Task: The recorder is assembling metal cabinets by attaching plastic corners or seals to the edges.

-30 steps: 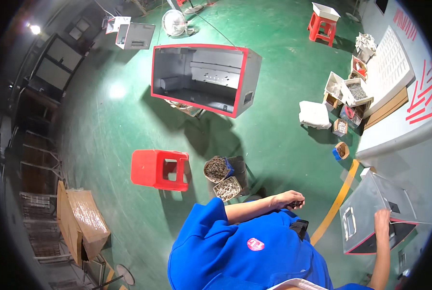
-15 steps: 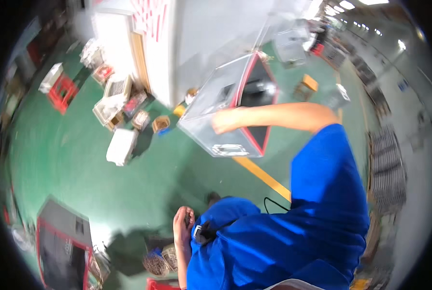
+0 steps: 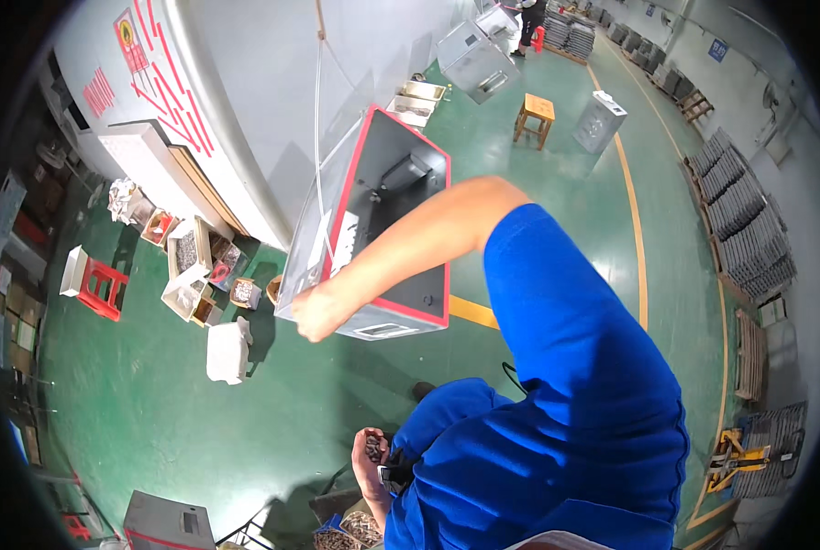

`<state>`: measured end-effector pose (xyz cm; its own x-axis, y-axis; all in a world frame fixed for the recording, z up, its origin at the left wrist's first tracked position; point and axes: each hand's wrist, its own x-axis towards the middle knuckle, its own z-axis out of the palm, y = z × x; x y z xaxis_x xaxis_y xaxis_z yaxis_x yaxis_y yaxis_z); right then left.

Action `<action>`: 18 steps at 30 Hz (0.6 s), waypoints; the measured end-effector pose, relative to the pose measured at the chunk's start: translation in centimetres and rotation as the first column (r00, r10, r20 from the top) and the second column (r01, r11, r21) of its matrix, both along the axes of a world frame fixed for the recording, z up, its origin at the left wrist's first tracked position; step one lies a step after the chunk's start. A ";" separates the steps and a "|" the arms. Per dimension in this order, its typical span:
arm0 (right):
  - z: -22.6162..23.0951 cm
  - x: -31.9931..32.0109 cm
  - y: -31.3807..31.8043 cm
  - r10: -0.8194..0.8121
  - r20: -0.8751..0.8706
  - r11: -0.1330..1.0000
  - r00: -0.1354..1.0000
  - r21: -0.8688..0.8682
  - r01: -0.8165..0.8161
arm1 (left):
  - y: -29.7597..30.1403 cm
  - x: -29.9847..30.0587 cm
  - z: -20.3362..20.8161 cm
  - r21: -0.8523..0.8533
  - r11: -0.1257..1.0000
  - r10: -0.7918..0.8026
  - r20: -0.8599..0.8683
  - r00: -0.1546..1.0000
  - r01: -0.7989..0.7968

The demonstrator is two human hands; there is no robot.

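A grey metal cabinet (image 3: 373,323) with red edging stands in front of me, its open side showing a dark interior with a bracket inside. Across that opening reaches my right arm, and my right hand (image 3: 320,312) is closed at the cabinet's lower left corner. What its fingers hold, if anything, is hidden. Low at my waist, my left hand (image 3: 366,469) is cupped around several small dark metal pieces (image 3: 373,446). Just below it are baskets of small parts (image 3: 362,527).
Bins of parts (image 3: 188,252) and a white stool (image 3: 229,351) stand to the left, with a red stool (image 3: 104,289) beyond. Another grey cabinet (image 3: 167,521) sits at lower left. A wooden stool (image 3: 538,108), a grey box (image 3: 600,124) and stacked panels (image 3: 740,215) stand right. A person (image 3: 529,23) is far off.
My view has swung, and the cabinet's open side now shows more fully. My right hand has moved from its side panel to its lower left corner. My left hand remains cupped low.
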<state>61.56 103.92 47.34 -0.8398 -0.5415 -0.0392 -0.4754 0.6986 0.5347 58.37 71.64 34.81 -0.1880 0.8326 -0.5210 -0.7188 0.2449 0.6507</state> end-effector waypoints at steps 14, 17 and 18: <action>0.4 -4.7 -4.0 -0.204 0.244 0.956 0.948 0.260 0.139 | 0.3 8.6 -2.2 0.068 0.964 0.258 0.021 0.966 -0.258; 0.6 -6.6 -3.8 -0.106 0.232 0.987 0.967 0.141 0.074 | -0.7 8.6 -3.0 0.076 0.949 0.307 -0.017 0.951 -0.305; -0.4 -7.1 -2.5 -0.003 0.193 1.000 0.981 0.009 0.002 | -0.7 8.5 -2.8 0.061 0.953 0.298 -0.005 0.955 -0.297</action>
<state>54.45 101.46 46.91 -0.8172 -0.5384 -0.2056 -0.5687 0.6958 0.4387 66.89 70.95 31.97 -0.4387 0.7671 -0.4680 -0.7436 -0.0174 0.6684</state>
